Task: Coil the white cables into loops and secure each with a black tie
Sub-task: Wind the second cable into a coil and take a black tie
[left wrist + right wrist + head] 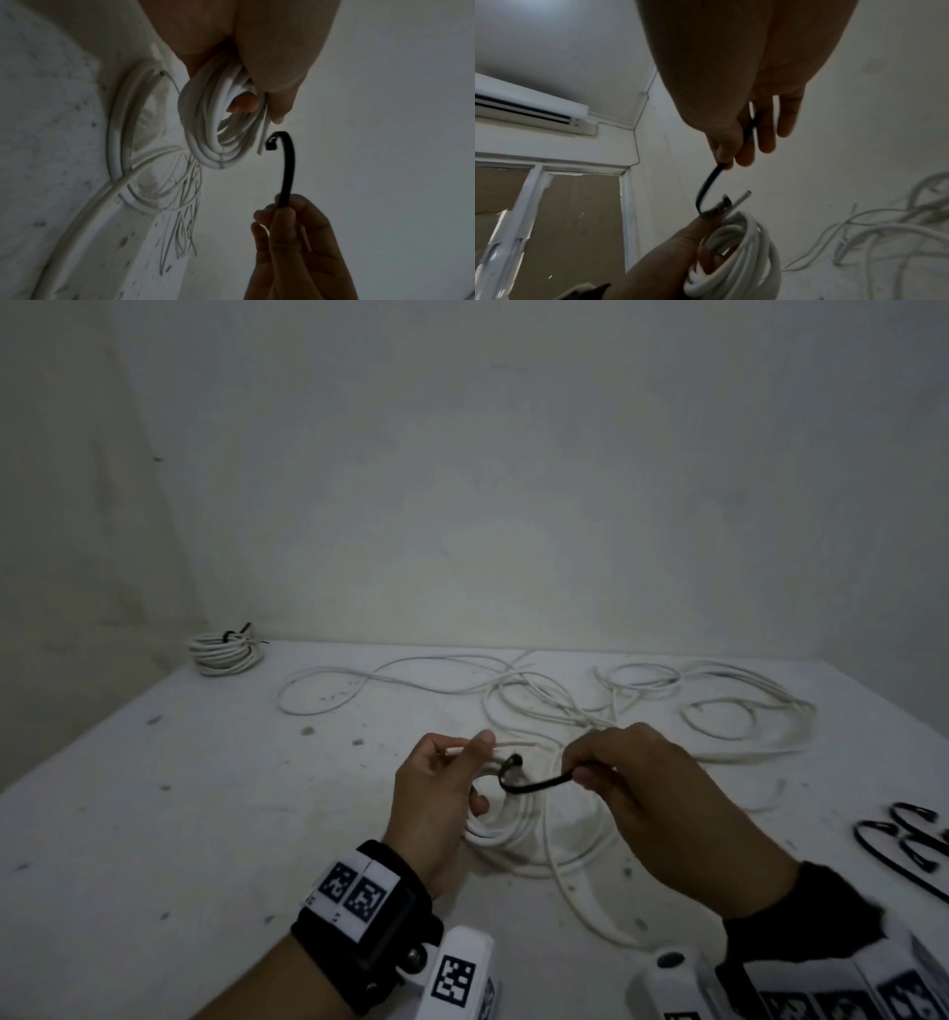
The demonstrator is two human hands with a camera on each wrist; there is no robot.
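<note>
Above white table (205, 788), left hand (441, 793) grips coiled cable (218, 130); right hand (652, 793) pinches black tie (534, 780).

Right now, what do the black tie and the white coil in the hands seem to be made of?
The black tie looks like thin, semi-stiff plastic with a dull finish: it keeps a hooked curve while the right hand pinches one end. The white coil in the left hand looks like cable in smooth plastic or rubber sheath: round, matte, bending in soft loops. Neither can be confirmed.
</note>
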